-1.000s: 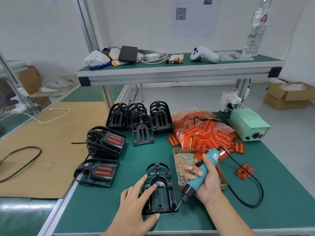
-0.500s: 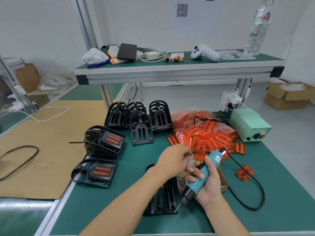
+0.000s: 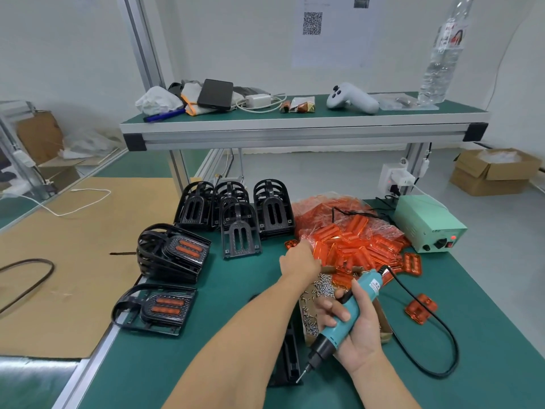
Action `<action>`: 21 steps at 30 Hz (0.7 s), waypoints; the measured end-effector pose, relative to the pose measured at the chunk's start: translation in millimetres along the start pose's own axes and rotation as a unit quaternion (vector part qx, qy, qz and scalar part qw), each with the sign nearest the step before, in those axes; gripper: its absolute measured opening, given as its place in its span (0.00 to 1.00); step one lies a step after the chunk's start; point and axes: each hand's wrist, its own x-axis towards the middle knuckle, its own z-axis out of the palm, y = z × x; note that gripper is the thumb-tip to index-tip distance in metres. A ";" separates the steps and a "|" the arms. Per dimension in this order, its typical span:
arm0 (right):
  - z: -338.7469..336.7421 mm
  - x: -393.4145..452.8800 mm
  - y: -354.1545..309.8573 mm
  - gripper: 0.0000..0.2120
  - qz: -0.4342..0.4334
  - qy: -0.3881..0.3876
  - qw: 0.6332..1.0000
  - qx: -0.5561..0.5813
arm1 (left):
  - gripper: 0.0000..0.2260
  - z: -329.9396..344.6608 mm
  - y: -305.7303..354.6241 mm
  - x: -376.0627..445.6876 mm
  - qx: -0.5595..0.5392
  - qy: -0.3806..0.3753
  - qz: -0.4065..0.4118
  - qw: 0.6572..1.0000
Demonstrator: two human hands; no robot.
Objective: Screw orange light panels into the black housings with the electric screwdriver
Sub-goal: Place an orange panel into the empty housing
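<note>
The left hand (image 3: 299,258) is reaching out at 12 o'clock from the person, arriving at the near left edge of the pile of orange panels (image 3: 354,243), which is spilling out of a clear bag at about 1 o'clock on the desk (image 3: 486,335). The fingers are pointing away and hidden behind the back of the hand, so I cannot tell whether they are already pinching a panel or how far they are spread. The panels are lying directly ahead of and slightly right of that hand, touching or just beside it; most are lying with their long axes running toward 1 or 2 o'clock.

The right hand (image 3: 354,329) is gripping the screwdriver (image 3: 342,320) with its fingers wrapped round the teal body, the bit pointing down toward 7 o'clock. The bit tip is hovering just beside the right edge of the housing (image 3: 290,358), which is lying flat at 6 o'clock, mostly hidden under the left forearm.

The left hand is the nearer one to the pile. The picked panel probably has to travel back toward 6 o'clock, to the housing near the screwdriver. The box of screws (image 3: 309,305) is sitting between pile and housing.
</note>
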 end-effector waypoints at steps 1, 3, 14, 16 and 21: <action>0.0 0.0 0.2 0.16 0.000 -0.001 1.000 0.000 | 0.11 0.7 -1.1 0.6 -0.016 0.009 -0.003 1.000; 0.2 0.1 0.0 0.16 -0.003 -0.002 1.000 -0.003 | 0.11 0.0 -4.4 1.9 -0.076 0.020 -0.017 0.997; 1.7 0.6 1.1 0.17 -0.019 -0.016 0.999 -0.028 | 0.06 -79.5 -73.0 -106.6 -0.341 0.097 -0.017 0.935; 3.0 0.5 1.4 0.16 -0.020 -0.018 0.999 -0.030 | 0.06 -87.1 -95.8 -142.7 -0.354 0.122 -0.038 0.926; 3.4 -0.4 2.6 0.16 -0.020 -0.025 0.999 -0.036 | 0.09 -78.6 -119.4 -205.3 -0.312 0.147 -0.021 0.938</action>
